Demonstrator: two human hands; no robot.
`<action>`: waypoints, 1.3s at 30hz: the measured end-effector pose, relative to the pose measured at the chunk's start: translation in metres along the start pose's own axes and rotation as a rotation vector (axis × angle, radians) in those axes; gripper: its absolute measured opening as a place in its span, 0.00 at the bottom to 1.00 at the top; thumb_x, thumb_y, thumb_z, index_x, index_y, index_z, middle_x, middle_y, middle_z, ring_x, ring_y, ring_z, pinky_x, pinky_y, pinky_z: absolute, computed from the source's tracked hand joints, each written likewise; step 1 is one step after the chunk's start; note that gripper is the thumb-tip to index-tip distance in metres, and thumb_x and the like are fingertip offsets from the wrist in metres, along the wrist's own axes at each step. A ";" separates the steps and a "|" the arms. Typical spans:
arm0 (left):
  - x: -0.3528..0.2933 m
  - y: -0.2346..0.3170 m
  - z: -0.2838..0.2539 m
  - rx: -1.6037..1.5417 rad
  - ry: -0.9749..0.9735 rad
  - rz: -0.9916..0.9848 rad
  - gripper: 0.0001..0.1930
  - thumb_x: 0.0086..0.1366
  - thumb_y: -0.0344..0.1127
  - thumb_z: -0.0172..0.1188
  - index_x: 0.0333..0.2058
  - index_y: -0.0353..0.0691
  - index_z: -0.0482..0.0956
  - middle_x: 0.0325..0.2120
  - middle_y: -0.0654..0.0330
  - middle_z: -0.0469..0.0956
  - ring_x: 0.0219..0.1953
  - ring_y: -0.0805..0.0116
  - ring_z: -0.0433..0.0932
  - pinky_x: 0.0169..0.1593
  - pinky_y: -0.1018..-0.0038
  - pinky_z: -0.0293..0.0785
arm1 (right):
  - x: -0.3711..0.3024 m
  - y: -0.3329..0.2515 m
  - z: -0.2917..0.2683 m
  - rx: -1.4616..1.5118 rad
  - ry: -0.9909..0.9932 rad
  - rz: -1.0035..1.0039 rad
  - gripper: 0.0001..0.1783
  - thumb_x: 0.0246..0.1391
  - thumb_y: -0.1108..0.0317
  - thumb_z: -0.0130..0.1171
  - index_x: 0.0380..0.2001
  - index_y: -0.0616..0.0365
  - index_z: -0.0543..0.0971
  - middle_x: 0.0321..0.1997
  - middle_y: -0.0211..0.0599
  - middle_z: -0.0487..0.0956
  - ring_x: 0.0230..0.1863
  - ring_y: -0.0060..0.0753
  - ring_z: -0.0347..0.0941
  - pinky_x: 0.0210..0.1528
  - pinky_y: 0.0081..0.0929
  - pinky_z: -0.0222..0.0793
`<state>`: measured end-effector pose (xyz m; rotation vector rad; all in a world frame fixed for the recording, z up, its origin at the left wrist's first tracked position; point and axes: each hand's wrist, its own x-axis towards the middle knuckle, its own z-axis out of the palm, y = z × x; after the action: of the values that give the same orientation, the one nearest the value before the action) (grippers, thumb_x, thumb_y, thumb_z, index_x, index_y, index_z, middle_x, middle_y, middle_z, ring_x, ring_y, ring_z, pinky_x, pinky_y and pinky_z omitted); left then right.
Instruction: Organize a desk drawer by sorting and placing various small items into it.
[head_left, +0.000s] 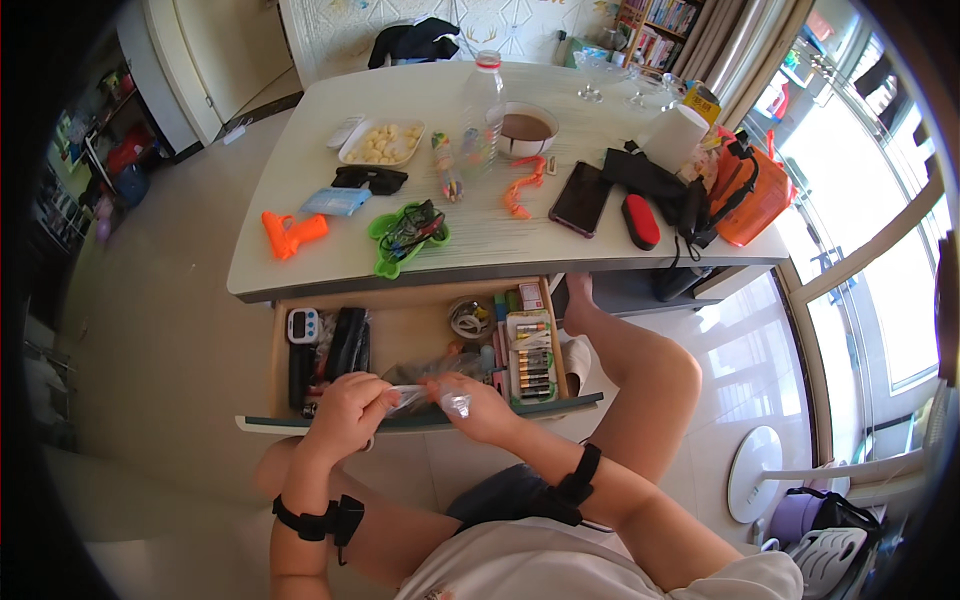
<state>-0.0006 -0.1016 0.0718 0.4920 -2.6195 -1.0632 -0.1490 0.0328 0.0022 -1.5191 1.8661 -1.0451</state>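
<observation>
A clear plastic bag [408, 398] is stretched between my two hands above the front of an open drawer [385, 299]. My left hand [350, 412] is closed around one part of the bag, and my right hand [476, 405] grips another, with a crumpled end showing over its wrist side. The bag's body hangs into the drawer; what it holds, I cannot make out. Inside the drawer, a white timer [303, 326] and black pouch-like items [347, 342] lie at the left. A pack of batteries [534, 373] and a coiled cable [469, 320] sit at the right.
On the table [480, 240] are an orange toy gun [292, 234], a green tray with wires [409, 236], a phone [581, 199], a red case [640, 222], a clear bottle [484, 105], a bowl [527, 129] and an orange bag [752, 195]. My raised leg [635, 355] is right of the drawer.
</observation>
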 end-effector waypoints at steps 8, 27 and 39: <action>-0.003 -0.031 0.025 -0.871 0.518 -0.269 0.12 0.61 0.37 0.51 0.39 0.35 0.71 0.34 0.59 0.69 0.34 0.74 0.67 0.41 0.79 0.64 | 0.008 0.009 -0.006 0.694 -0.063 0.321 0.14 0.56 0.63 0.48 0.39 0.62 0.73 0.30 0.27 0.76 0.29 0.16 0.65 0.31 0.16 0.62; 0.005 -0.002 0.044 -0.002 0.135 0.078 0.07 0.49 0.28 0.58 0.28 0.36 0.70 0.26 0.58 0.71 0.28 0.59 0.72 0.30 0.70 0.69 | 0.006 -0.012 -0.033 0.352 -0.059 -0.222 0.07 0.44 0.76 0.56 0.30 0.62 0.76 0.32 0.42 0.76 0.33 0.43 0.71 0.39 0.29 0.67; 0.000 0.005 0.048 -0.060 0.109 0.015 0.04 0.50 0.28 0.56 0.26 0.35 0.71 0.22 0.56 0.70 0.24 0.60 0.71 0.28 0.71 0.68 | 0.006 -0.007 -0.016 -0.323 0.274 -0.361 0.13 0.35 0.69 0.59 0.29 0.54 0.71 0.26 0.34 0.72 0.30 0.38 0.71 0.31 0.32 0.66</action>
<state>-0.0198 -0.0683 0.0420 0.5012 -2.4856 -1.0754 -0.1584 0.0304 0.0176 -2.0465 2.0713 -1.2029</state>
